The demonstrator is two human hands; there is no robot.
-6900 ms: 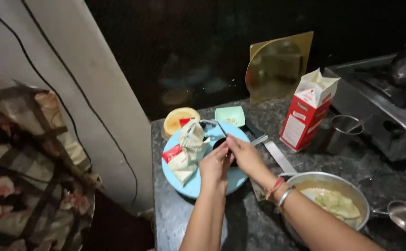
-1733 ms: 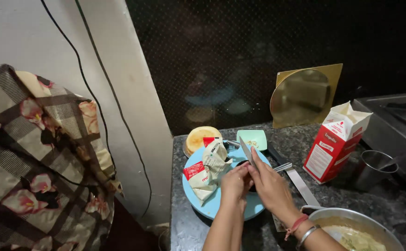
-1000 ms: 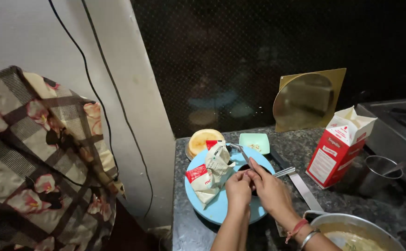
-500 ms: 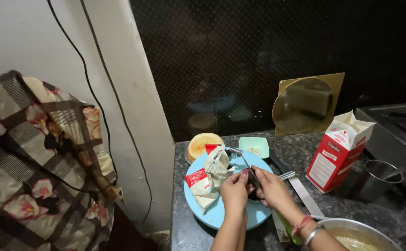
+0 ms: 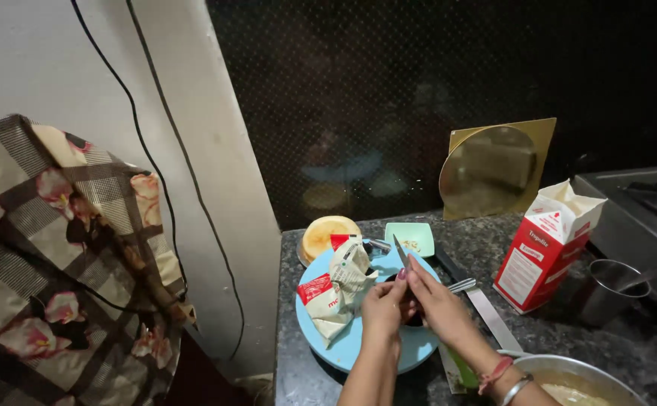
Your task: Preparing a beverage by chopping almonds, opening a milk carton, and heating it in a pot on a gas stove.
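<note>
Both hands meet over the blue plate, which sits near the left edge of the dark stone counter. The right hand is closed around the handle of a knife, blade pointing up and away toward the back wall. The left hand is curled, fingers pressed against the right hand at a small dark item; what it pinches is too hidden to tell. Just left of the hands, a crumpled pale packet with red patches lies on the plate.

Behind the plate, toward the back left corner, stands a round yellow tub, and just beside it a small green square dish. A flat metal tool lies on the counter right of the plate, running toward the front edge. Further right, a red and white carton stands upright with its top torn open, and near it a steel cup. A gold board leans against the dark back wall. At the front right, a steel pan holds pale food, close under the right wrist, which wears bangles. A stove occupies the right end. A floral checked cloth hangs at far left, off the counter.
</note>
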